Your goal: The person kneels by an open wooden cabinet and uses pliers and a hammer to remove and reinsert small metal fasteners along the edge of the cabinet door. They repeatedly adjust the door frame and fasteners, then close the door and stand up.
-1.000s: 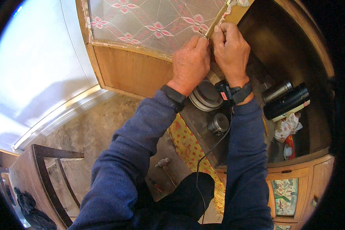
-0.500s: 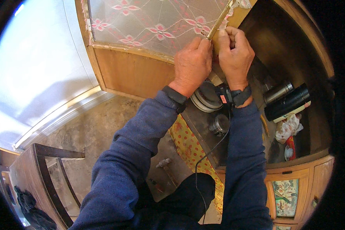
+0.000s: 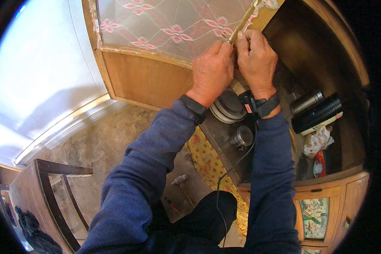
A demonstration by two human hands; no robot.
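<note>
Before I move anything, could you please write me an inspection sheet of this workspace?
Surface: dark cabinet shelf, looks dusty, with objects on it.
Things at hand: wooden-framed panel with a pink-flowered pane; ragged, peeling material along its edges.
Clutter: stacked round dishes, metal-topped jar, silver cylinder, black cylinder, crumpled plastic bag; hammer on the floor.
Hands: left hand and right hand close together at the panel's edge, fingers bent; exact grip hidden.
Cables: thin dark cable from near the black wrist device down across the spotted yellow cloth.
Surroundings: dark wooden furniture at lower left; other people, nothing seen.
</note>
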